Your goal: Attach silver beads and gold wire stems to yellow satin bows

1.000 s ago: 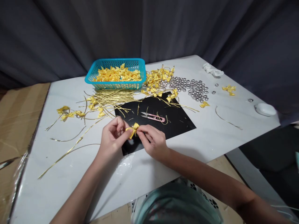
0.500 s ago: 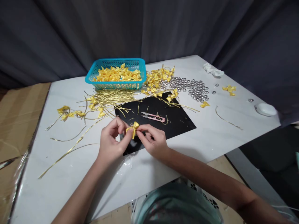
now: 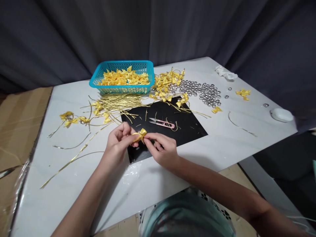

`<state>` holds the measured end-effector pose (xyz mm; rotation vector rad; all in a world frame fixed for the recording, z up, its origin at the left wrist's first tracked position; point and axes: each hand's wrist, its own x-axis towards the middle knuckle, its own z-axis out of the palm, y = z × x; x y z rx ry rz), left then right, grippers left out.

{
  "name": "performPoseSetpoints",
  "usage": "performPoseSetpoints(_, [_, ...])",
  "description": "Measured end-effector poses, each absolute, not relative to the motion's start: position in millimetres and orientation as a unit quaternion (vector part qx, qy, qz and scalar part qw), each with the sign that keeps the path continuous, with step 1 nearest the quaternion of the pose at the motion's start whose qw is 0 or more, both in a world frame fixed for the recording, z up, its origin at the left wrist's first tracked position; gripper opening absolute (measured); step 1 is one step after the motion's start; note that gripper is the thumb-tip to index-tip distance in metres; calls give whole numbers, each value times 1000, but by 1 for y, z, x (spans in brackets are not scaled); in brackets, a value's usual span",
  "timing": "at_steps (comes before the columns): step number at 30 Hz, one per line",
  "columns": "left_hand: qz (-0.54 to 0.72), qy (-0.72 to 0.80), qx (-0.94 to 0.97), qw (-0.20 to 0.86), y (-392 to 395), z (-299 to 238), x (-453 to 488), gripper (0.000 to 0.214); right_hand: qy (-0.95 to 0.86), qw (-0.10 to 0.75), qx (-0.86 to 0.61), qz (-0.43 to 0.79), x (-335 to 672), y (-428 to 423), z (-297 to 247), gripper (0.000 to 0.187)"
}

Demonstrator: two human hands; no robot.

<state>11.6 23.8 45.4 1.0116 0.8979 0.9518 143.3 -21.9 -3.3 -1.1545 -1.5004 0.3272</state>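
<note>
Between my two hands, over the black sheet [image 3: 190, 126], is a small yellow ribbon bow [image 3: 142, 133]. My left hand [image 3: 119, 140] pinches its left side between thumb and fingers. On the other side, the thumb and forefinger of my right hand [image 3: 161, 148] grip the bow's right edge. A bit of silver shows at its centre, partly covered by my fingers. Just beyond my hands lie pink-handled thread snips [image 3: 161, 123] on the black sheet, with short gold cord scraps around them.
A blue basket [image 3: 92, 80] of yellow bows stands at the back. Gold cords [image 3: 120, 102] lie in front of it. Silver beads [image 3: 209, 95] and bows with cords [image 3: 170, 80] spread to its right. A white dish [image 3: 281, 115] sits near the table's right edge.
My left thumb has shifted and now lies flatter across the bow. The bow has tilted, its left loop more covered. My right hand has barely moved.
</note>
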Motion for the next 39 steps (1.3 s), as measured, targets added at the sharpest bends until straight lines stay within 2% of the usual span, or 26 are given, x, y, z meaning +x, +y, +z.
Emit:
performPoseSetpoints(10, [395, 393, 322, 765, 28, 46, 13, 32, -658, 570, -475, 129, 146, -25, 6, 8])
performPoseSetpoints(22, [397, 397, 364, 743, 26, 40, 16, 35, -671, 546, -494, 91, 147, -25, 5, 16])
performPoseSetpoints(27, [386, 380, 375, 752, 23, 38, 17, 36, -666, 569, -475, 78, 147, -25, 3, 13])
performPoseSetpoints(33, [397, 396, 406, 722, 26, 39, 14, 37, -626, 601, -483, 119, 157, -19, 12, 8])
performPoseSetpoints(35, [394, 404, 431, 704, 26, 38, 14, 38, -637, 576, -490, 148, 162, -12, 19, 8])
performPoseSetpoints(39, [389, 426, 492, 652, 26, 36, 14, 38, -706, 452, -484, 251, 169, 1, 29, 9])
